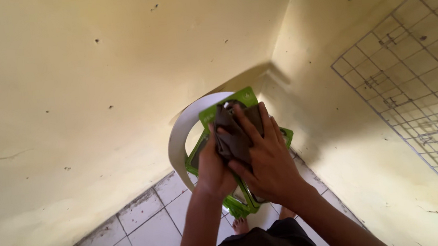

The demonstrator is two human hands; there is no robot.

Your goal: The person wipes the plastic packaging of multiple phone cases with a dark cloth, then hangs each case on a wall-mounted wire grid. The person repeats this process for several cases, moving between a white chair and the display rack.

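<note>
Head view, looking down into a room corner with pale yellow walls [93, 97]. A green plastic chair [237, 204] with a white curved rim [178, 143] stands tipped or stacked against the corner, between the 2 walls. A dark brown cloth [230, 132] lies over the chair's upper green edge, at centre of view. Right hand [268, 161] lies flat on the cloth, fingers spread and pressing it against the plastic. Left hand [213, 169] sits just beside it at left, fingers curled around the cloth and chair edge; grip looks closed, fingertips hidden. Step in hand, as judged: wiping the chair's surface with the cloth. Next move likely calls for steady pressure and shifting the cloth along the green frame while the left hand steadies it. White tiled floor [144, 237] near, dirty grout; bare toes [241, 225] below. Wire grid panel [418, 82] leans on the right wall.
</note>
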